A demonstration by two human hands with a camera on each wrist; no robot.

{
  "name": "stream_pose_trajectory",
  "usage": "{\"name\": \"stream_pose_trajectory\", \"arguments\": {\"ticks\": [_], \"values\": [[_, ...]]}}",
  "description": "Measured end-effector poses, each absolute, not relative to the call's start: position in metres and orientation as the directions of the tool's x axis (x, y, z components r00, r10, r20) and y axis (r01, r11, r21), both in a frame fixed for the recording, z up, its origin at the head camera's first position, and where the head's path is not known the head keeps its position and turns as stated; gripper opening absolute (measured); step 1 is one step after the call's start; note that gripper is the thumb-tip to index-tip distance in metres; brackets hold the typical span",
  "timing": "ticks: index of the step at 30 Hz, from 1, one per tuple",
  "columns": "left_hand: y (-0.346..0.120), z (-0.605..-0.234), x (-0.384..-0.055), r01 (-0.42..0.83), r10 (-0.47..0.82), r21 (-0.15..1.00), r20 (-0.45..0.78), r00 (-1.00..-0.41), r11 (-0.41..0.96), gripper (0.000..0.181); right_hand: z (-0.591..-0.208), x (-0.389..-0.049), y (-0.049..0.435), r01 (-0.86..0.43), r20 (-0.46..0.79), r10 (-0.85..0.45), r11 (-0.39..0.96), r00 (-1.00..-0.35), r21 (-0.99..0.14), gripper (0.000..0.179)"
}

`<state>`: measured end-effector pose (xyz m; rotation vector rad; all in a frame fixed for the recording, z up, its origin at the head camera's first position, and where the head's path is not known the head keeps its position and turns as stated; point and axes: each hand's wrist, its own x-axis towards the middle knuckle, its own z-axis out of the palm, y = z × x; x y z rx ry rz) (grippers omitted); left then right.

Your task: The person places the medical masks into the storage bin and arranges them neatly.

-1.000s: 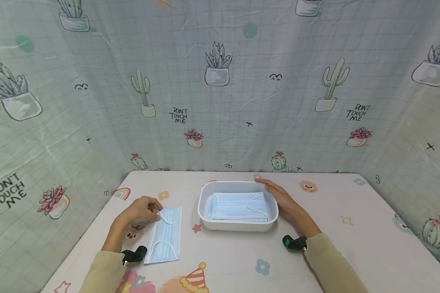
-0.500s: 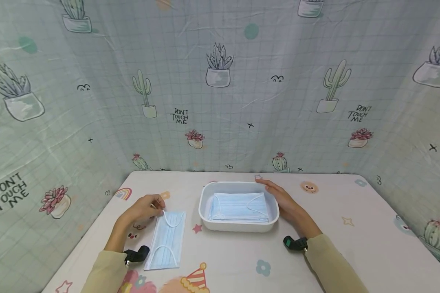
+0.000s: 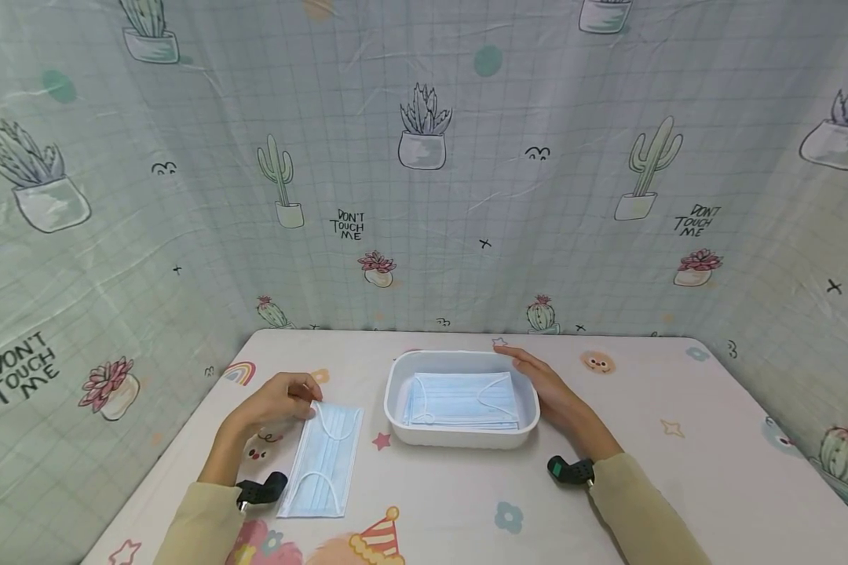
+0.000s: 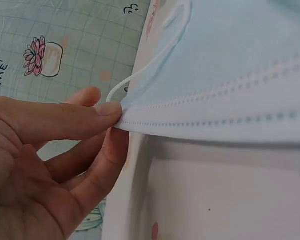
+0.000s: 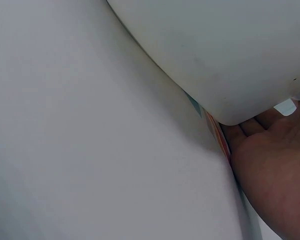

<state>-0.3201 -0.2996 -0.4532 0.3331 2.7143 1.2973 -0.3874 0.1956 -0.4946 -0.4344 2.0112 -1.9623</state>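
Observation:
By its upper left corner, my left hand (image 3: 279, 402) pinches a light blue pleated face mask (image 3: 323, 463) with white ear loops. In the left wrist view, thumb and fingers (image 4: 110, 155) grip the edge of that mask (image 4: 225, 65). To the right stands a white oval-cornered tub (image 3: 459, 437) holding a small stack of face masks (image 3: 461, 396), their loops lying on top. My right hand (image 3: 547, 390) rests along the tub's right side with fingers extended. In the right wrist view, the hand (image 5: 275, 170) is beside the tub's outer wall (image 5: 220, 65), its fingertips partly hidden.
A pale tablecloth (image 3: 459, 502) printed with small cartoons covers the table. Behind and at both sides hangs a cactus-print curtain (image 3: 367, 180). Each wrist wears a black camera mount, such as the left one (image 3: 263, 490).
The left hand has shifted slightly right and up with the mask corner, and the mask has moved a little right. The right hand stays at the tub.

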Motion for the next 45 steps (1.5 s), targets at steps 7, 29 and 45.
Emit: {"name": "stream_pose_trajectory", "arguments": {"ticks": [7, 29, 45], "values": [[-0.301, -0.454, -0.322, 0.157, 0.247, 0.771, 0.0, -0.969, 0.617, 0.016, -0.495, -0.387, 0.195, -0.015, 0.003, -0.408, 0.025, -0.913, -1.0, 0.048], [-0.294, -0.455, -0.325, 0.187, 0.208, 0.757, 0.069, -0.976, 0.626, 0.025, -0.492, -0.385, 0.194, -0.042, 0.029, -0.418, 0.022, -0.908, -0.999, 0.048], [-0.293, -0.461, -0.328, 0.14, 0.147, 0.831, 0.07, -0.987, 0.538, 0.038, -0.494, -0.386, 0.195, -0.026, 0.016, -0.419, 0.018, -0.908, -1.0, 0.048]]}}
